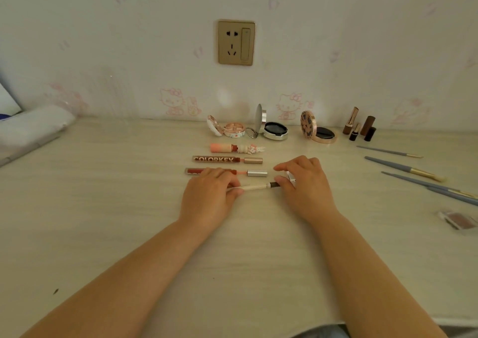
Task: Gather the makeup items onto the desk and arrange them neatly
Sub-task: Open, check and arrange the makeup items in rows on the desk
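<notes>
The pale wooden desk fills the view, its near edge cut off below the forearms. Far to the left of the hands a white bundle lies half out of view, too blurred to name. Beyond the hands, by the wall, stand three open compacts: a pink one, a silver one and a gold one; further right is a cluster of lipsticks. To the right of the right hand lie grey-handled brushes, the nearest ones running off the edge, and a small blush pan, partly cropped. Just beyond the left hand three lip gloss tubes lie in a row: a pink bunny-topped tube, a tube lettered COLORKEY, and a red tube whose left part is hidden behind the knuckles. The left hand pinches one end of a thin white pen lying on the desk between both hands. The right hand pinches its dark end with thumb and forefinger, the other fingers loosely curled; a small pale piece shows under this hand, too hidden to identify.
</notes>
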Available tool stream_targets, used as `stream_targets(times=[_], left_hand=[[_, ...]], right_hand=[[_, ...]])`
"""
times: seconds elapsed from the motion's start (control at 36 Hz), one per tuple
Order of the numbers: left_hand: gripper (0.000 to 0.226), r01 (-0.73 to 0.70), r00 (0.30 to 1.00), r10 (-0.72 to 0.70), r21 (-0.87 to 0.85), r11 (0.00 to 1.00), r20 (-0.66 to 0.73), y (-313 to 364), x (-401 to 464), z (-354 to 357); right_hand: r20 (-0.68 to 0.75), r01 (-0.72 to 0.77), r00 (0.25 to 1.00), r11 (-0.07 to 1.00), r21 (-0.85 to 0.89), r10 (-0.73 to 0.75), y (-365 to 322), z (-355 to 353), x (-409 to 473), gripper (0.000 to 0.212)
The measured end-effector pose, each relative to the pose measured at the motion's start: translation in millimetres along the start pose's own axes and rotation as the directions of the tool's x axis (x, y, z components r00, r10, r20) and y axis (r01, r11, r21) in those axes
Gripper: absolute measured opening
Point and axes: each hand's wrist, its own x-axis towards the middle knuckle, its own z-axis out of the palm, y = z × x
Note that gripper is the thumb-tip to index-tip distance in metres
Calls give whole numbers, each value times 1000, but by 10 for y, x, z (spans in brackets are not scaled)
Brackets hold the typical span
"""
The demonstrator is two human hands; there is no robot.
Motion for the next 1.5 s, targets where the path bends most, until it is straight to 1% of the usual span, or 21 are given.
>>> stream_targets(times=[0.06, 0.14, 0.17, 0.22, 0.28, 0.36, 0.42, 0.47, 0.53, 0.58, 0.61, 0.64, 0.69, 0.81, 0.89, 1.0, 1.14, 1.19, 1.33, 1.42, 1.5], left_hand=[[13, 7, 1000, -8, -28, 1000, -25, -15, -13, -33], [14, 60, 997, -63, -73, 996, -51, 2, 0, -87], [15, 78, 995, -83, -84, 993, -54, 4, 8, -99], [16, 101, 993, -107, -106, 989, -56, 6, 16, -111], [16, 107, 993, -113, -124, 987, -42, 14, 13, -123], [17, 54, 998, -55, -111, 992, -11, 47, 4, -116], [24, 5, 1000, -5, -92, 996, 2, 91, -5, -98], [38, -63, 998, 64, -75, 995, 13, 131, -10, -65], [49, -87, 994, 91, -87, 992, 54, 170, -17, -44], [56, -79, 994, 85, -93, 992, 65, 174, -26, -27], [57, -78, 995, 83, -85, 993, 55, 174, -31, -22], [56, -81, 995, 85, -73, 994, 49, 178, -37, -21], [51, -86, 995, 88, -48, 995, 39, 188, -43, -26], [41, -81, 997, 81, -35, 996, -2, 184, -41, -43], [45, -85, 996, 85, -70, 994, 2, 180, -25, -56], [58, -30, 994, 40, -109, 994, 98, 212, -4, -62], [33, 16, 987, 9, -150, 989, 162, 282, 12, -94], [30, 59, 983, -21, -205, 977, 183, 313, 30, -120], [31, 195, 956, -107, -321, 927, 273, 455, 181, -200], [34, 242, 935, -128, -330, 913, 332, 627, 430, -179], [38, 214, 929, -102, -291, 932, 357, 811, 727, -155]], right_hand=[[-7, 8, 1000, 999, 31, -8, -29, -20, -6, 21], [-10, 4, 1000, 997, 73, -4, -76, -53, -14, 24], [10, -14, 1000, 995, 98, 13, -95, -70, -19, 25], [107, -97, 991, 973, 209, 76, -136, -118, -33, 24], [187, -191, 974, 915, 357, 131, -167, -152, -60, 24], [164, -255, 966, 836, 485, 200, -202, -164, -90, 26], [186, -303, 953, 766, 568, 239, -240, -148, -99, 22], [253, -367, 930, 622, 692, 268, -287, -110, -118, 19], [342, -440, 891, 380, 814, 298, -325, -60, -135, 18], [419, -479, 851, 142, 866, 318, -346, -28, -145, 20], [445, -489, 835, 68, 869, 324, -353, -24, -145, 21], [459, -495, 825, 29, 868, 329, -354, -24, -145, 21], [464, -501, 820, 28, 865, 335, -354, -22, -147, 21], [411, -480, 841, 133, 867, 352, -363, 15, -152, 24], [356, -439, 855, 160, 884, 377, -378, 51, -161, 27], [308, -411, 856, 185, 893, 416, -398, 87, -171, 31], [250, -375, 854, 209, 903, 456, -406, 84, -188, 33], [236, -365, 860, 221, 905, 452, -404, 64, -169, 33], [213, -323, 861, 173, 931, 462, -383, -39, -36, 33], [217, -297, 828, 78, 952, 517, -313, -130, 119, 34], [221, -241, 787, -42, 970, 576, -220, -257, 319, 35]])
